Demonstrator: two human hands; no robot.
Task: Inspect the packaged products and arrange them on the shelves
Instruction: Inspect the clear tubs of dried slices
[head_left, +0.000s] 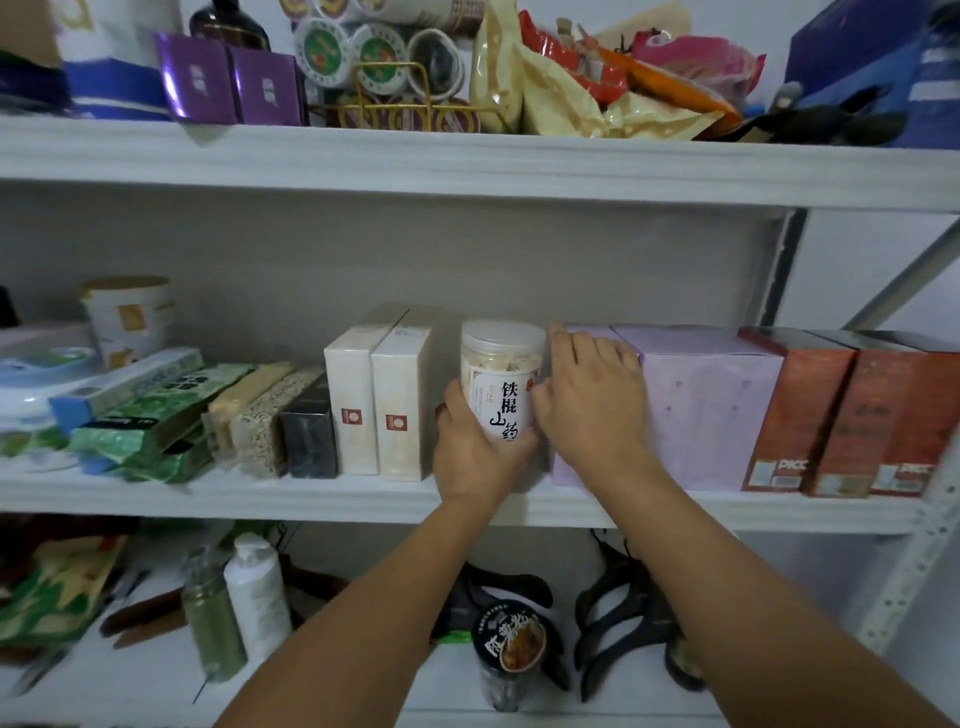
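Near the middle shelf's (260, 499) front edge, left hand (480, 449) grips the jar (501, 364); right hand (589, 405), seemingly flat-fingered, braces the lilac box (711, 405). A tight gap could tip the jar off.

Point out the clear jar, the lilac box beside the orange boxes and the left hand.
clear jar (506, 410), head view, on its white label.
lilac box (711, 415), head view, on its front face.
left hand (475, 452), head view, on the back of the hand.

Two white boxes (376, 400), one labelled jar (501, 374), two lilac boxes (711, 405), two red boxes (795, 410) and two purple packets (200, 78).
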